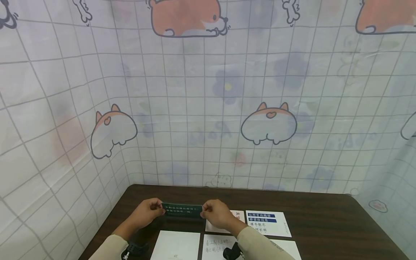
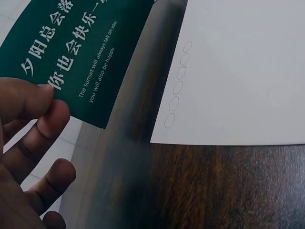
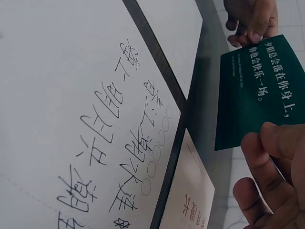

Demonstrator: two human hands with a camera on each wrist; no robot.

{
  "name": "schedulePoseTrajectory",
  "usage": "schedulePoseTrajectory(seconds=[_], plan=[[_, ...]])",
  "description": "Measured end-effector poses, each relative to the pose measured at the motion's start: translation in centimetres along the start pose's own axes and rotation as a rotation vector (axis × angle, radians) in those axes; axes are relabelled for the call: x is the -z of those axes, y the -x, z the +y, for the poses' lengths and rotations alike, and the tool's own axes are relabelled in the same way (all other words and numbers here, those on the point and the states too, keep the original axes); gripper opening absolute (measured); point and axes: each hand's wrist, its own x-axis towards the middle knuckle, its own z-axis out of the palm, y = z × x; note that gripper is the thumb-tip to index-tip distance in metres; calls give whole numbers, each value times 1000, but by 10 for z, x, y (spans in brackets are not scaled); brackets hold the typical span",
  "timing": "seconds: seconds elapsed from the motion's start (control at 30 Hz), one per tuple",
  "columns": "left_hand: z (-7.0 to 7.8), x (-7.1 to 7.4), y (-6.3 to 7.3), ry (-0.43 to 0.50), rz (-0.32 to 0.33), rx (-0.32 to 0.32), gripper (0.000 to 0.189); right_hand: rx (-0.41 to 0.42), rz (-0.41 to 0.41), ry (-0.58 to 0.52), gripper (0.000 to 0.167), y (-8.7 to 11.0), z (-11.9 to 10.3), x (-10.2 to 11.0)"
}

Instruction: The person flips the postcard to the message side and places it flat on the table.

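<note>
Two ends of the green postcard (image 1: 182, 210) are pinched by left hand (image 1: 147, 213) and right hand (image 1: 219, 215) above the surface (image 1: 334, 227), likely keeping it flat and readable; bare room right of the blue-banded card (image 1: 268, 224). Left wrist: thumb-and-finger pinch, other fingers loose; gap to the oval-marked white card (image 2: 238, 81). Right wrist: same pinch, remaining fingers off the postcard, apart from the handwritten card (image 3: 62, 95).

My head camera looks forward and down over the green postcard (image 1: 182, 210) to the corgi-print curtain (image 1: 201, 90) beyond. My left-wrist camera faces the postcard's left end up close; my right-wrist one looks across it to my left hand (image 3: 255, 19), both sharing its lettering (image 2: 38, 49).
</note>
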Motion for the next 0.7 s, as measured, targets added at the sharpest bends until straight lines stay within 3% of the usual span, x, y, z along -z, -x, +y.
schedulePoseTrajectory(seconds=[0.33, 0.7], plan=[[-5, 1, 3, 7, 12, 9, 9, -4, 9, 8, 6, 0, 2, 0], [-8, 1, 3, -4, 49, 48, 23, -19, 10, 21, 11, 0, 2, 1]])
